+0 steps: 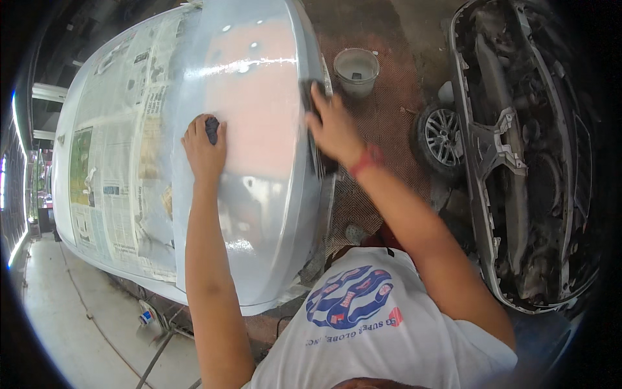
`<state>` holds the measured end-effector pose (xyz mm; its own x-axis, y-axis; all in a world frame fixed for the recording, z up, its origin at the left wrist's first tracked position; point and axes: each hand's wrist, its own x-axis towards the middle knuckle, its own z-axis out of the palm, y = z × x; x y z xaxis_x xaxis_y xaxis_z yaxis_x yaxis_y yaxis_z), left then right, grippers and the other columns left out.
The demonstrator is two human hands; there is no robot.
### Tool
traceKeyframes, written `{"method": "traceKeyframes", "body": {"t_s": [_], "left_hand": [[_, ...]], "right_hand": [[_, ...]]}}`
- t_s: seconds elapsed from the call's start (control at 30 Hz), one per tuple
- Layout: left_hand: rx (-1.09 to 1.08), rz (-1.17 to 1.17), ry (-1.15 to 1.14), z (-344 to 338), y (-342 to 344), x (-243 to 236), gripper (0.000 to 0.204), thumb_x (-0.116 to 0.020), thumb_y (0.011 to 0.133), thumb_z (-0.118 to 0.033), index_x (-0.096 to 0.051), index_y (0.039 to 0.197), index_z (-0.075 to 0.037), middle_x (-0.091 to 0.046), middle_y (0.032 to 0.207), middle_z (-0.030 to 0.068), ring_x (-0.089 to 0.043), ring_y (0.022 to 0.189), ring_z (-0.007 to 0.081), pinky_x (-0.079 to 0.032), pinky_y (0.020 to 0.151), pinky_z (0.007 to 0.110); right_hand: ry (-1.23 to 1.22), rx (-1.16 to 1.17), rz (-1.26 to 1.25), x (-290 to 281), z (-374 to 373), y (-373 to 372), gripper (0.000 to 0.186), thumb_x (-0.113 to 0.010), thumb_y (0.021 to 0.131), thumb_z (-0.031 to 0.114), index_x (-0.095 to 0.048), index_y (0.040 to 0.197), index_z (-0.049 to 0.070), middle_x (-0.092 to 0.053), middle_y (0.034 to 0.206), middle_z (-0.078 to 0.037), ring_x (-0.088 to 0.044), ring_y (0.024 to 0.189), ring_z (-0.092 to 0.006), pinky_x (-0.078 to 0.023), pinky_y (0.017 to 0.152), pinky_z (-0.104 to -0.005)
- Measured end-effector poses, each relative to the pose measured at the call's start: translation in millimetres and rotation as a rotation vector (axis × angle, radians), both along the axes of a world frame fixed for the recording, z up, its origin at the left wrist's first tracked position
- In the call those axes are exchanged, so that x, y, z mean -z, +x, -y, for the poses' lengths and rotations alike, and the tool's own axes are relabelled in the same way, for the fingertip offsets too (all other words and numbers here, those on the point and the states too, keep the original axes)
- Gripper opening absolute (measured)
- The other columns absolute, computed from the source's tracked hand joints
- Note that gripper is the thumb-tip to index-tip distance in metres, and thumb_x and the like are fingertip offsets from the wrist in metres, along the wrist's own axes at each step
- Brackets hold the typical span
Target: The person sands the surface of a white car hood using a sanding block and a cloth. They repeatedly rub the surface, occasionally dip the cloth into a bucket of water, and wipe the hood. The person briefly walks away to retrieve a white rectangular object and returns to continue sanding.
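My left hand [204,148] grips a dark crumpled pad [211,129] on a pale, glossy car panel [253,202] with a pinkish patch. Taped newspaper [116,175] covers the panel's left part, beside that hand. My right hand [334,129] is at the panel's right edge, slightly blurred, fingers apart over a dark strip [319,165]; whether that strip is a loose pad or part of the edge, I cannot tell.
A white bucket [356,67] stands beyond the panel on reddish textured matting [382,188]. At right are a wheel [444,136] and a large dark car part [531,168]. Metal stand legs [162,347] and a cord [91,316] lie at lower left.
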<state>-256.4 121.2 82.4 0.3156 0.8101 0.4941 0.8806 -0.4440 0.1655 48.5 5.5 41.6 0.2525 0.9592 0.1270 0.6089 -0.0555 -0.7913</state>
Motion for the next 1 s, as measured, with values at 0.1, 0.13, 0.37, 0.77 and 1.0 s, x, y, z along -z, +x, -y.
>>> {"method": "traceKeyframes", "body": {"t_s": [0.1,0.13,0.37,0.77,1.0], "left_hand": [[0.023,-0.007,0.001,-7.4,10.4,-0.5,0.035,-0.077,0.1,-0.034,-0.068,0.125,-0.012,-0.07,0.133,0.0128,-0.063,0.126,0.0382,-0.042,0.109,0.054],[0.017,-0.007,0.009,-14.9,10.4,0.0,0.034,-0.077,0.1,-0.034,-0.068,0.125,-0.012,-0.07,0.133,0.0129,-0.063,0.125,0.0383,-0.042,0.109,0.054],[0.015,0.015,0.049,-8.4,3.7,-1.5,0.034,-0.077,0.1,-0.035,-0.068,0.125,-0.013,-0.07,0.132,0.0132,-0.063,0.123,0.0393,-0.043,0.108,0.055],[-0.005,-0.013,0.046,-6.8,0.7,-0.7,0.035,-0.076,0.101,-0.035,-0.069,0.125,-0.012,-0.07,0.129,0.0139,-0.064,0.121,0.0392,-0.044,0.107,0.052],[0.014,0.003,0.008,-14.3,7.8,-0.4,0.034,-0.077,0.099,-0.036,-0.069,0.123,-0.013,-0.07,0.132,0.0131,-0.063,0.123,0.0392,-0.043,0.108,0.056]], "right_hand": [[-0.039,0.042,0.096,9.4,-53.9,41.4,0.073,-0.062,0.105,0.034,-0.037,0.17,0.01,-0.057,0.138,-0.032,-0.065,0.122,-0.0502,-0.059,0.098,-0.057],[-0.027,0.024,0.113,0.6,-51.8,36.0,0.073,-0.062,0.105,0.033,-0.036,0.17,0.011,-0.056,0.141,-0.032,-0.064,0.125,-0.0506,-0.058,0.101,-0.0568],[0.151,-0.093,0.221,-5.8,33.9,-24.4,0.074,-0.067,0.103,0.03,-0.039,0.169,0.013,-0.054,0.146,-0.031,-0.063,0.128,-0.0502,-0.059,0.099,-0.0579],[0.146,-0.122,0.309,-19.3,40.0,-34.8,0.07,-0.063,0.104,0.031,-0.04,0.168,0.014,-0.056,0.148,-0.033,-0.063,0.13,-0.0486,-0.059,0.099,-0.0587],[0.037,0.006,0.187,-17.7,-61.1,24.9,0.07,-0.063,0.105,0.033,-0.04,0.168,0.014,-0.058,0.14,-0.03,-0.065,0.124,-0.0495,-0.058,0.098,-0.0572]]}}
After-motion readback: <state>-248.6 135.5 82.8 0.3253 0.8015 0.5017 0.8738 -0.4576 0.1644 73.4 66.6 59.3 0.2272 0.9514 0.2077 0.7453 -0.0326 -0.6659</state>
